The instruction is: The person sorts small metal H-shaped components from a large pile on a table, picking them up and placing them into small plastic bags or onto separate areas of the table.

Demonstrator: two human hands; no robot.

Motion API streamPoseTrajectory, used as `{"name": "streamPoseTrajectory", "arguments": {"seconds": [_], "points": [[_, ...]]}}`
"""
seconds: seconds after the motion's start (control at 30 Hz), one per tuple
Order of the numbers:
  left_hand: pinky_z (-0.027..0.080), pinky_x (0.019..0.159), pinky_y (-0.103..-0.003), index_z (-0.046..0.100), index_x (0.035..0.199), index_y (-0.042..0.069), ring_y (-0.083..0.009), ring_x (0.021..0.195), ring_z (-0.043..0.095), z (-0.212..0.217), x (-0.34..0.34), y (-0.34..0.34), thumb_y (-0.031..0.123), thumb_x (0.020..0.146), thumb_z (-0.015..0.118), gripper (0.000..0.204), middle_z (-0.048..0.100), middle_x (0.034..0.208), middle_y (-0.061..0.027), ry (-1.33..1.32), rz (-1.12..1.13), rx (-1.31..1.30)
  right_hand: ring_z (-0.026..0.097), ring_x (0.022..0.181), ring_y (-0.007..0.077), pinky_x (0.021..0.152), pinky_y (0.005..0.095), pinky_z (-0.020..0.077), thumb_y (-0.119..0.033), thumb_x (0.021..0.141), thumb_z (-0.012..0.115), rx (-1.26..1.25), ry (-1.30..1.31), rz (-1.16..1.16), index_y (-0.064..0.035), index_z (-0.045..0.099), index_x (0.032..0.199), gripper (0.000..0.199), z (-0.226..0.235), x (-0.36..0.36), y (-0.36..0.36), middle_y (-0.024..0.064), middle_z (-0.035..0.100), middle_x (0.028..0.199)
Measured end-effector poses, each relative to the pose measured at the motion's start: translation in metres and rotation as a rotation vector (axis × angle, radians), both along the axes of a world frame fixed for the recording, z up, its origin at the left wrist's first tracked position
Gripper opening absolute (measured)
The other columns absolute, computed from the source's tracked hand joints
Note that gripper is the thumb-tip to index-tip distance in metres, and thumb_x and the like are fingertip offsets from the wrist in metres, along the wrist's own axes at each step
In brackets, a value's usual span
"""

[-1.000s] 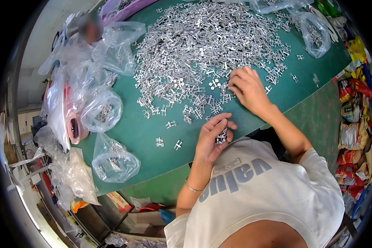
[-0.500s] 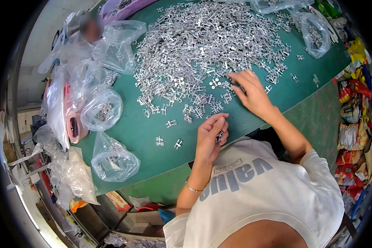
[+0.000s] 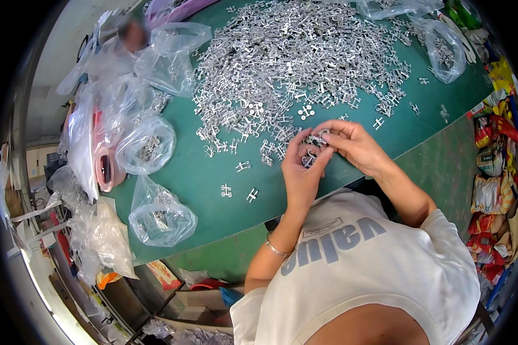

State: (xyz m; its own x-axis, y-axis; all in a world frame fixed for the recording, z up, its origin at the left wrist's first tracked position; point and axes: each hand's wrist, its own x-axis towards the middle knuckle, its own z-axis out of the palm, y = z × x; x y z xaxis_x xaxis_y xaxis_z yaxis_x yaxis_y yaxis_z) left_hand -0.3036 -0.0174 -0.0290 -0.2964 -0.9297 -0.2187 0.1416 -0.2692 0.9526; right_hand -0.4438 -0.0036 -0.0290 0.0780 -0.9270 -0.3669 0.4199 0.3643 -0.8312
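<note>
A large heap of small silver metal parts (image 3: 296, 60) covers the far half of a green table (image 3: 201, 172). My left hand (image 3: 299, 169) is raised at the table's near edge, its fingers curled around a small cluster of metal parts (image 3: 312, 150). Just to its right, my right hand (image 3: 351, 141) meets it, fingertips pinching the same cluster from the other side. Two loose cross-shaped parts (image 3: 239, 192) lie on bare green surface to the left of my hands.
Several clear plastic bags with metal parts sit along the left: one (image 3: 160, 215) near the front edge, another (image 3: 149, 144) behind it. More bags (image 3: 443, 49) lie at the far right. Colourful packets (image 3: 495, 167) are stacked on the right. Bins and bags crowd the floor (image 3: 172, 310).
My right hand left the edge of the heap and came back toward me to meet my left hand. My left hand lifted slightly with its parts.
</note>
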Motion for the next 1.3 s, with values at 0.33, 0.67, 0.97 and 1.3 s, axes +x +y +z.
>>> {"name": "streamPoseTrajectory", "arguments": {"seconds": [0.33, 0.67, 0.97, 1.3], "points": [[0.034, 0.045, -0.016, 0.06, 0.096, -0.003, -0.0044, 0.055, 0.047, 0.003, 0.014, -0.008, 0.002, 0.08, 0.062, 0.017, 0.056, 0.072, -0.0012, -0.071, -0.086, -0.009, 0.059, 0.077, 0.0134, 0.063, 0.0258, 0.05, -0.008, 0.086, 0.056, -0.059, -0.189, 0.217, 0.0019, 0.054, 0.105, 0.022, 0.01, -0.022, -0.001, 0.0075, 0.06, 0.092], [0.029, 0.042, -0.018, 0.057, 0.095, -0.001, -0.006, 0.051, 0.042, 0.014, 0.018, -0.009, 0.007, 0.086, 0.055, 0.012, 0.055, 0.075, -0.005, 0.318, -0.117, 0.37, 0.056, 0.068, 0.0114, 0.057, 0.0227, 0.0445, -0.006, 0.085, 0.058, -0.125, -0.275, 0.234, 0.0017, 0.054, 0.103, 0.021, 0.002, -0.02, 0.0, 0.007, 0.06, 0.084], [0.03, 0.044, -0.018, 0.058, 0.094, -0.002, -0.0064, 0.054, 0.044, 0.011, 0.028, -0.01, 0.002, 0.081, 0.061, 0.013, 0.056, 0.073, -0.0043, 0.406, -0.103, 0.476, 0.055, 0.069, 0.0085, 0.062, 0.0216, 0.0448, -0.008, 0.088, 0.054, -0.285, 0.323, 0.094, 0.0027, 0.055, 0.102, 0.018, 0.014, -0.004, 0.012, 0.0041, 0.059, 0.085], [0.032, 0.044, -0.018, 0.06, 0.092, -0.004, -0.0073, 0.058, 0.046, 0.009, 0.039, -0.019, 0.006, 0.084, 0.058, 0.012, 0.058, 0.075, -0.0075, 0.441, -0.222, 0.537, 0.054, 0.069, 0.0081, 0.061, 0.0212, 0.0436, -0.008, 0.088, 0.052, -0.261, -0.024, 0.167, 0.0022, 0.054, 0.109, 0.023, 0.019, 0.001, 0.01, 0.0041, 0.06, 0.088]]}}
